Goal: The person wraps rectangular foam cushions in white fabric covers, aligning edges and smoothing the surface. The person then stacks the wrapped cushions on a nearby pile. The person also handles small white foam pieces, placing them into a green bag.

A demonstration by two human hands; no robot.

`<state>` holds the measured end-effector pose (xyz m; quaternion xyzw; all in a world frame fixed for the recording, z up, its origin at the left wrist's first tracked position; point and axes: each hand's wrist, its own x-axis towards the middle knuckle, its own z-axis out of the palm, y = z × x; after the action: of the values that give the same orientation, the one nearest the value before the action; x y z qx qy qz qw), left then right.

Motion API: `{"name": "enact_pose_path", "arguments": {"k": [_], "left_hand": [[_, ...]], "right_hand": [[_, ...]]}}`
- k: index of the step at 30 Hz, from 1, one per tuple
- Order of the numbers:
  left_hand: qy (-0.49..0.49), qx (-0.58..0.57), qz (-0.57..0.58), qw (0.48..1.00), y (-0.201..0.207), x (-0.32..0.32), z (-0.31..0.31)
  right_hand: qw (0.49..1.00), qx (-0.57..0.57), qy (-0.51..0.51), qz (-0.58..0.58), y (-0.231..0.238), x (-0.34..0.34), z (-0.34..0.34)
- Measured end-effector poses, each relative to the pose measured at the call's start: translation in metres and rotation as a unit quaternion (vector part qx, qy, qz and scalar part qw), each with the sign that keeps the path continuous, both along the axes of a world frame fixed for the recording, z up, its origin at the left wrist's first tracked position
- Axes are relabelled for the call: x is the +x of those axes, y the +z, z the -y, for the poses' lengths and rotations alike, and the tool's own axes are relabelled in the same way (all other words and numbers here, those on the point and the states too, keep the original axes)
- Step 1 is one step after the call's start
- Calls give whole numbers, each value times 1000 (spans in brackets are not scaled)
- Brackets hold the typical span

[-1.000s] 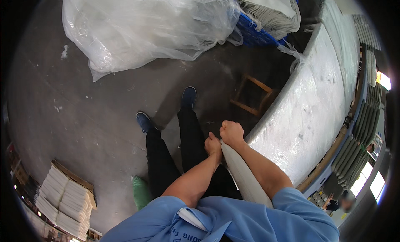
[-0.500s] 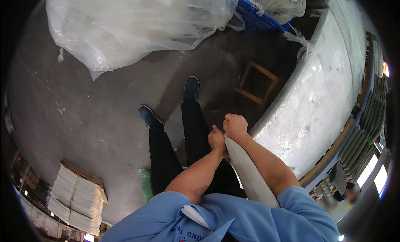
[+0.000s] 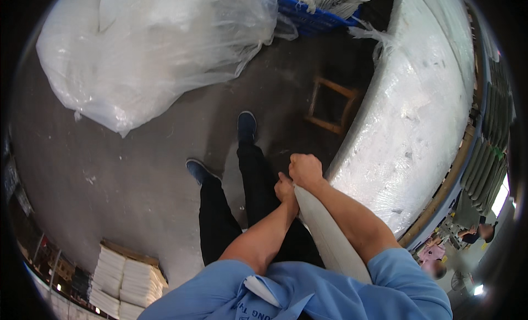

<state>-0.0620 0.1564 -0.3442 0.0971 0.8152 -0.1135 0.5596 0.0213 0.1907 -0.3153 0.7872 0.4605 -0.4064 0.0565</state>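
Observation:
My left hand (image 3: 285, 189) is closed in front of my waist, thumb uppermost. My right hand (image 3: 306, 169) is clenched just beyond it to the right, nearly touching it. Both grip the narrow end of a long grey-white piece of cloth (image 3: 330, 232). The cloth widens as it runs back between my forearms to my right side, where its far end is hidden by my body. What lies inside the fists cannot be seen.
A large bundle in clear plastic (image 3: 148, 61) lies ahead left. A long plastic-wrapped stack (image 3: 412, 116) stands close on my right. Beside it on the floor is a wooden frame (image 3: 333, 105). A blue crate (image 3: 313, 17) is ahead; white stacked sheets (image 3: 126, 279) stand lower left.
My view has turned and shifted: the plastic bundle and wrapped stack sit further left, the white sheets further right. Both hands keep the same grip on the cloth.

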Motion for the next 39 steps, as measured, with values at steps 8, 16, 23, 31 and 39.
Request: {"name": "enact_pose_path", "arguments": {"k": [8, 16, 23, 31, 39], "left_hand": [[268, -56, 118, 954, 4, -15, 7], [366, -100, 424, 822, 66, -55, 6], [300, -87, 293, 904, 67, -40, 24], [222, 16, 203, 953, 57, -23, 33], [262, 33, 196, 944, 35, -17, 46]], "right_hand": [[997, 20, -78, 18, 2, 7, -2], [996, 16, -80, 23, 1, 10, -2], [998, 50, -23, 15, 4, 4, 1], [992, 109, 55, -13, -2, 4, 1], [993, 53, 106, 4, -1, -5, -3]]}}
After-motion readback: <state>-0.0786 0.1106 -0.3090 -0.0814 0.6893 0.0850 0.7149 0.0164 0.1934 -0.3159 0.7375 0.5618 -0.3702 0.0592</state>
